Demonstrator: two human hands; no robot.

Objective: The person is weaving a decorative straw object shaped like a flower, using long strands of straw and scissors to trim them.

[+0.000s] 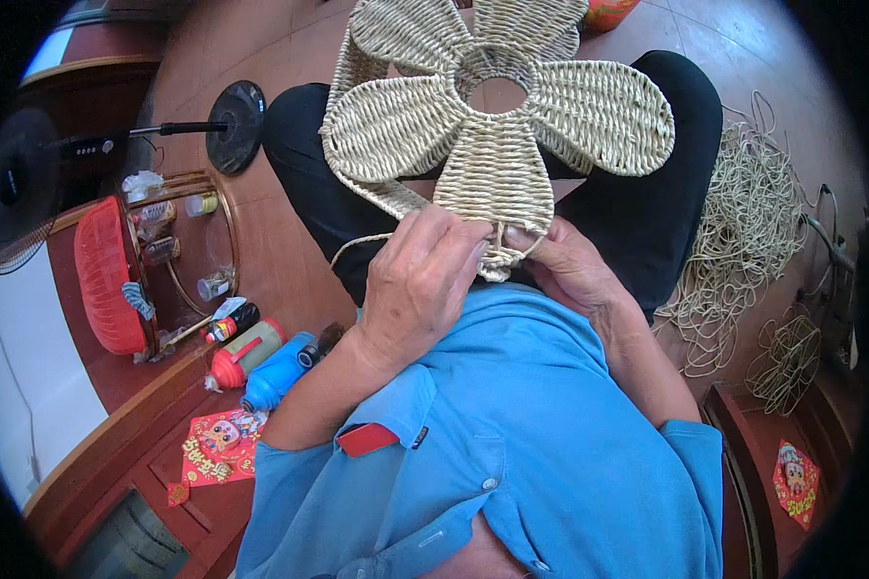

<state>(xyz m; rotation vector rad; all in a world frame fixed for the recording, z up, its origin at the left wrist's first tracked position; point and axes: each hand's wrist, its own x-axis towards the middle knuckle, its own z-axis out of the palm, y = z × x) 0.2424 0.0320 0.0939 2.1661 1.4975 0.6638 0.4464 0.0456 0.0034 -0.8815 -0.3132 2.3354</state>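
A flower-shaped woven straw piece [497, 169] rests across my lap, with broad petals around a round hole and more woven sides beneath. Its lowest petal points toward my belly. My left hand [415, 285] is closed at that petal's end, thumb and fingers pinching the weave. On the other side of the same end, my right hand [572, 268] grips the edge with its thumb on top; its other fingers are partly hidden below. A loose straw cord [357, 240] curves out to the left of my left hand. Short strands show between both thumbs.
A large heap of loose straw cord [739, 217] lies on the floor at right, with a smaller coil [785, 362] nearer. At left stand a fan [234, 127], a rack with a red basket [109, 275] and jars, and red and blue flasks [278, 372].
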